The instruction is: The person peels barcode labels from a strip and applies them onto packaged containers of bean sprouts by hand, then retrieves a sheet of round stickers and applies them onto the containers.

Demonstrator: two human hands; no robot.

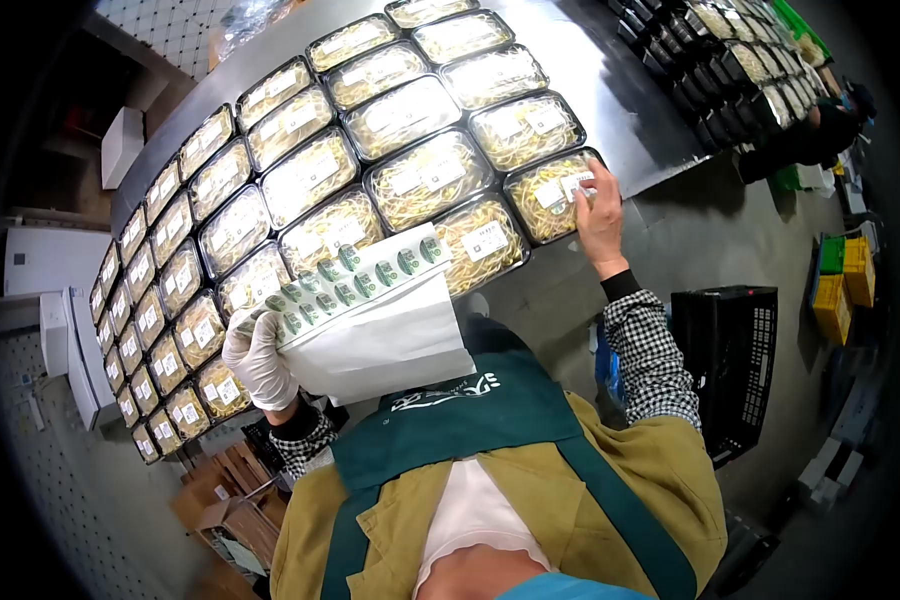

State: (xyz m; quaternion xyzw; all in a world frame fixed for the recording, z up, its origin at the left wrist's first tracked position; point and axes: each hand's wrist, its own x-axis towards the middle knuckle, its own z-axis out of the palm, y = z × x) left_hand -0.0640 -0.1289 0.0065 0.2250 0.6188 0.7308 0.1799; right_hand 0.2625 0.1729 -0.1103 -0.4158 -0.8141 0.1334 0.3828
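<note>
My left hand (258, 358), in a white glove, grips the left end of a sheet of green-and-white oval stickers (370, 283). The sheet's white backing paper hangs down in front of my apron. My bare right hand (600, 222) is at the right end of the nearest row, fingers bent and slightly apart. Its fingertips touch the lid of a black tray of bean sprouts (542, 212), beside the white labels. Another sprout tray (482, 243) lies just left of it, partly behind the sheet. Several rows of similar wrapped, labelled trays (425, 180) cover the table.
The steel table (625, 120) has its edge just in front of me. More stacked trays (735, 50) stand at the far right, near another person (832, 130). On the floor are a black crate (735, 365), yellow bins (835, 305) and cardboard boxes (205, 495).
</note>
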